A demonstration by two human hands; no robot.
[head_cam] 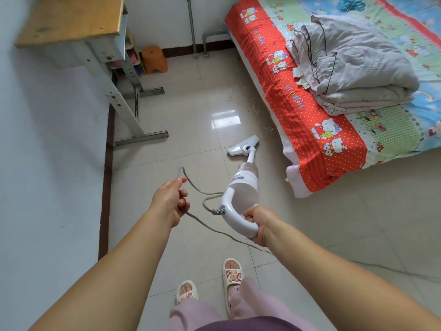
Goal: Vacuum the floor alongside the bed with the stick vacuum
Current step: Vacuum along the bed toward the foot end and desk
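red polka-dot sheeting printed with cartoon cats drapes the side of the bed (317,130), which fills the right of the view with a folded grey quilt (353,65) on top. pale glossy floor tiles (186,115) run beside it, with scattered crumbs (241,94) near the bed's edge. a wooden desk (71,17) on metal legs stands at the left wall, with an orange stool (154,59) beyond it. the white stick vacuum (243,180) slants down the middle, its floor head (243,145) flat on the tiles short of the crumbs. the right hand (256,223) wraps around the looped handle to steer. the left hand (170,199) pinches the grey power cord (191,185), likely lifting slack clear of the path.
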